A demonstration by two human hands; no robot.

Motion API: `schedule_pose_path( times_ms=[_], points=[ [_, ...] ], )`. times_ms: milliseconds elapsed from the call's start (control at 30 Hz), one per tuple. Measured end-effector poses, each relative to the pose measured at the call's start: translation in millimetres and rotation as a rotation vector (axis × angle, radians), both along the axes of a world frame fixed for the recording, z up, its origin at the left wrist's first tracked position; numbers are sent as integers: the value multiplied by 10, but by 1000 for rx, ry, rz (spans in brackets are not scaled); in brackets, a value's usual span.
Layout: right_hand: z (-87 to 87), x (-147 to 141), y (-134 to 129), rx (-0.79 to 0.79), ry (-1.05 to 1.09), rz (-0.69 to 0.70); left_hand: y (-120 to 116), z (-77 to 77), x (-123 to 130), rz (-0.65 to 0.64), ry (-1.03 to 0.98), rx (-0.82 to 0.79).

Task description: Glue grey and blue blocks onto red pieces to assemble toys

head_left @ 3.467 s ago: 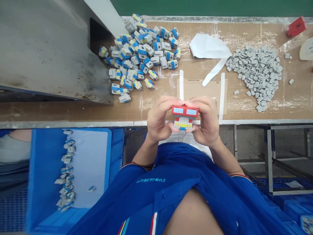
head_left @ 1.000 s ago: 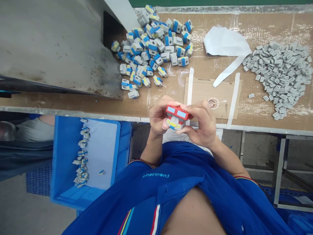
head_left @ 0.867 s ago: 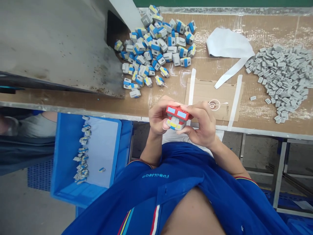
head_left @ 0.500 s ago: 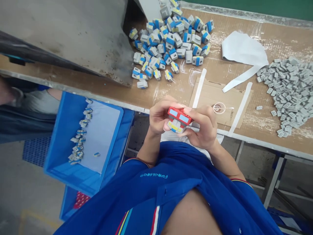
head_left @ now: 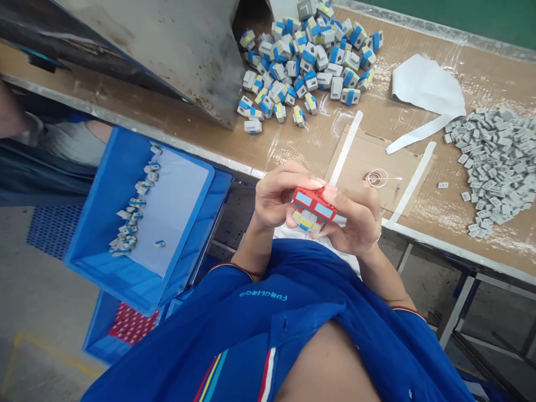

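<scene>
A small red toy part [head_left: 315, 205] with two light-blue windows is held close to my body, just off the table's front edge. Joined to its lower side is a grey piece with yellow and blue marks [head_left: 307, 221]. My left hand [head_left: 274, 195] grips the left end, its fingertips along the top. Around the right end my right hand [head_left: 358, 218] is closed, its thumb and fingers pressed on the red part. Both fingertip groups nearly meet on the upper edge.
Grey, blue and yellow parts [head_left: 310, 61] are heaped beside a metal box [head_left: 167, 50]. Small grey pieces [head_left: 498, 162] lie at right. Taped cardboard [head_left: 368, 162], a white sheet [head_left: 427, 84] and a blue bin [head_left: 184, 268] are near. Another person's arm [head_left: 12, 111] shows far left.
The view has shifted a little. Both hands still hold the red part, which now sits slightly lower right and is tilted a bit more.
</scene>
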State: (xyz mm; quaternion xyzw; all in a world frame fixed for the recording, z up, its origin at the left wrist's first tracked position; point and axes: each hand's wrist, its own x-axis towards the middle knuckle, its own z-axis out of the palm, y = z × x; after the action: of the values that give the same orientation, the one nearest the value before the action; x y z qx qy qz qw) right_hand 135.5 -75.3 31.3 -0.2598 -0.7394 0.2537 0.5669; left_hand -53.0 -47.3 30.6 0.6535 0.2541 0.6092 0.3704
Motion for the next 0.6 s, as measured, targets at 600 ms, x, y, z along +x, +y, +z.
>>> schedule_pose_path(
  times_ms=[600],
  points=[
    [38, -186, 99, 69, 43, -242, 97, -41, -56, -67, -73, -88]
  ],
)
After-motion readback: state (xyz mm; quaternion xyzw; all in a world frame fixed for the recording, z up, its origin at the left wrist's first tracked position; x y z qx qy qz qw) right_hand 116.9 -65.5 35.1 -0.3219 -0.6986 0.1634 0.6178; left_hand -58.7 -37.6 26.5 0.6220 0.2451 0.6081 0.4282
